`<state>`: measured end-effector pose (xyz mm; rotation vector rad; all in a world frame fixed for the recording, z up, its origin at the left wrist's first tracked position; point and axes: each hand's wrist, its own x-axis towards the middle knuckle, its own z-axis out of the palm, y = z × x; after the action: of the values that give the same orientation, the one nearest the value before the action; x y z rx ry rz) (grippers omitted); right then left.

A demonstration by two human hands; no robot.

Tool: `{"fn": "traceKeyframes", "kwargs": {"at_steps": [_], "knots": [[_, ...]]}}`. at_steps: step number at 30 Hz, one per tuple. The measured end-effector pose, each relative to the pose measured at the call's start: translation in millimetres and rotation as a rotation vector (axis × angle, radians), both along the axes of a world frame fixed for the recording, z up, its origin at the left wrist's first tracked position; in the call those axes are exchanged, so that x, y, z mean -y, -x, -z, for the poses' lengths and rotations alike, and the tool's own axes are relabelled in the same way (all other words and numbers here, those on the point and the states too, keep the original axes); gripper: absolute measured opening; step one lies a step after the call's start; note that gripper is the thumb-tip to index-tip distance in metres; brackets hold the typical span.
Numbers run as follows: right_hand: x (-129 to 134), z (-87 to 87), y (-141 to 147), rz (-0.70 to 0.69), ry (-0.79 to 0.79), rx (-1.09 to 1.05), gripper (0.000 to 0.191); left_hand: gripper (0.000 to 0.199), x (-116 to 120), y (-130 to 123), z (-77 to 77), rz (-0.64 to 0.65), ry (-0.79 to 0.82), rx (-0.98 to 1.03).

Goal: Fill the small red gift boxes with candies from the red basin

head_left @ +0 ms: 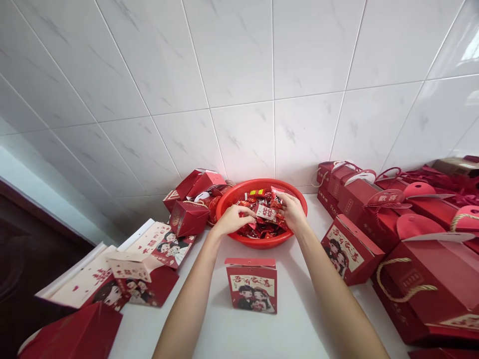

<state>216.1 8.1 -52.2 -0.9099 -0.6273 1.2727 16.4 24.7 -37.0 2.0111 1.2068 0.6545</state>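
Observation:
A red plastic basket [262, 244] against the wall holds many small wrapped sweets. My left hand [235, 219] is over its left side, thumb and forefinger closing at the edge of a white candy packet [266, 212] with red print. Over the right side, my right hand [294, 210] pinches a red-and-white wrapped sweet [276, 196]; part of it is hidden behind the fingers. In front of the basket, between my forearms, a small red gift box [252, 289] stands upright, with a cartoon couple on its front.
Red gift boxes with rope handles [415, 279] crowd the right side, beside another cartoon-couple box [351, 249]. To the left are cream-and-red boxes [144, 279], flat printed bags [159, 239] and a small dark red box [189, 218]. A tiled wall [243, 134] rises behind the white tabletop [220, 334].

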Motion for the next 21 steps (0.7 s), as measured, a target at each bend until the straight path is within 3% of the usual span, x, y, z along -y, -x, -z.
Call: {"fn": "traceKeyframes", "kwargs": {"at_steps": [6, 12, 16, 21], "knots": [[-1, 1.9, 0, 0.009, -0.016, 0.004, 0.031, 0.032, -3, 6, 0.1, 0.049, -0.087, 0.125], [-1, 1.4, 1, 0.036, -0.036, -0.016, 0.031, 0.023, -9, 5, 6.3, 0.014, -0.092, -0.120], [-2, 0.2, 0, 0.029, -0.026, -0.008, 0.028, 0.008, -10, 0, 1.6, -0.039, -0.220, -0.278], [-2, 0.9, 0, 0.027, -0.029, -0.010, 0.027, 0.013, -5, -18, 2.8, 0.104, -0.139, -0.418]]}}
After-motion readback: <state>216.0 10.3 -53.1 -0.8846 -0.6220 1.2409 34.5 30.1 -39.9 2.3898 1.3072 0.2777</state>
